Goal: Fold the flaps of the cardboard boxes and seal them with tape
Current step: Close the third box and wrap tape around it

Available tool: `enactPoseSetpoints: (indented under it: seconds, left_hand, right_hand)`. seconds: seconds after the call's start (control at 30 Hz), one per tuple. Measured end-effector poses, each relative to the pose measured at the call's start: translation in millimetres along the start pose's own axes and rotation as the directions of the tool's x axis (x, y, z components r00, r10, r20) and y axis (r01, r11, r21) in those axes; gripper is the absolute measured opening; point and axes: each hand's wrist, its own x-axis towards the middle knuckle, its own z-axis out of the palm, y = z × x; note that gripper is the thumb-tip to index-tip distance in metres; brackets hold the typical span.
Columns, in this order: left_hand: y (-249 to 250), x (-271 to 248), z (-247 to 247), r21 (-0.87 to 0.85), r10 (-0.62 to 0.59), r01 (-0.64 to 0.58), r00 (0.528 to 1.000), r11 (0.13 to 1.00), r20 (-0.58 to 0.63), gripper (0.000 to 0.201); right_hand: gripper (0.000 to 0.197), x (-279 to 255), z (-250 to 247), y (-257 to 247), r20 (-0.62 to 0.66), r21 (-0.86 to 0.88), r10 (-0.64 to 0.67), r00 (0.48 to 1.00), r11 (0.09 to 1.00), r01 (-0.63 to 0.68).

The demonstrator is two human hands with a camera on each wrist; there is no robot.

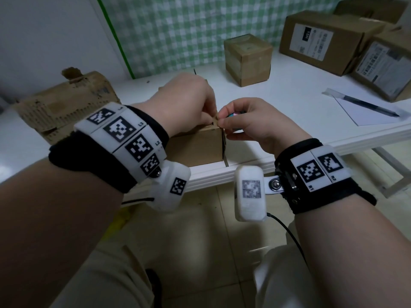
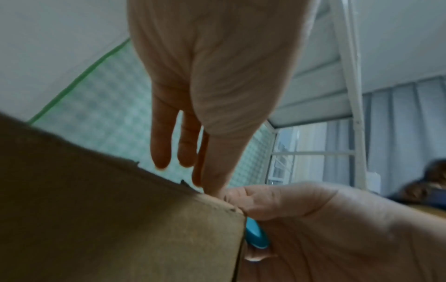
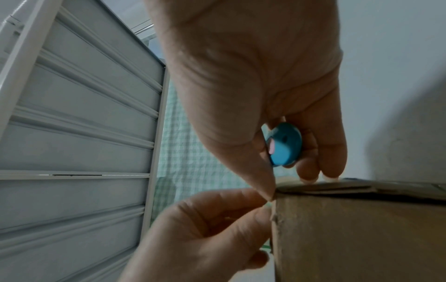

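A small brown cardboard box (image 1: 198,147) stands at the front edge of the white table (image 1: 289,101), its top flaps (image 3: 337,188) folded down. My left hand (image 1: 189,103) lies over the box top. Its thumb (image 2: 217,183) and forefinger pinch the box's top right corner, while the other fingers hang straight. My right hand (image 1: 246,123) sits just right of that corner and grips a small blue tape dispenser (image 3: 284,145) in its curled fingers. Its thumb tip meets the same corner. I cannot make out any tape strip.
A taped cube box (image 1: 248,60) stands behind. Labelled boxes (image 1: 327,41) are stacked at the back right. A pen (image 1: 369,105) lies on a paper sheet on the right. Torn cardboard (image 1: 66,103) lies on the left. The table's front edge (image 1: 222,174) runs just under my wrists.
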Motion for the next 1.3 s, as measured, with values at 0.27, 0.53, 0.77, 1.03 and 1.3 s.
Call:
enactPoseSetpoints:
  seconds: [0.27, 0.53, 0.77, 1.03, 1.3]
  left_hand:
    - [9.2, 12.2, -5.6, 0.426, 0.164, -0.243, 0.963, 0.871, 0.215, 0.016]
    - [0.3, 2.5, 2.4, 0.516, 0.308, -0.362, 0.932, 0.776, 0.191, 0.018]
    - [-1.3, -5.0, 3.4, 0.564, 0.332, -0.360, 0.930, 0.743, 0.156, 0.023]
    - [-19.2, -13.8, -0.6, -0.009, 0.108, -0.109, 0.989, 0.994, -0.097, 0.015]
    - [-14.4, -13.3, 8.7, 0.093, -0.044, 0.039, 0.997, 0.995, 0.059, 0.025]
  right_hand:
    - [0.017, 0.0, 0.8, 0.3, -0.010, 0.009, 0.004, 1.000, 1.000, -0.004]
    - [0.019, 0.0, 0.3, -0.3, -0.005, 0.027, 0.005, 1.000, 1.000, -0.005]
    - [0.020, 0.6, 0.3, 0.6, -0.003, 0.029, 0.006, 1.000, 1.000, -0.006]
    - [0.015, 1.6, 0.6, 1.1, 0.001, 0.033, 0.012, 1.000, 0.999, -0.012]
    - [0.014, 2.4, 2.1, 1.1, 0.003, 0.024, 0.012, 1.000, 1.000, -0.012]
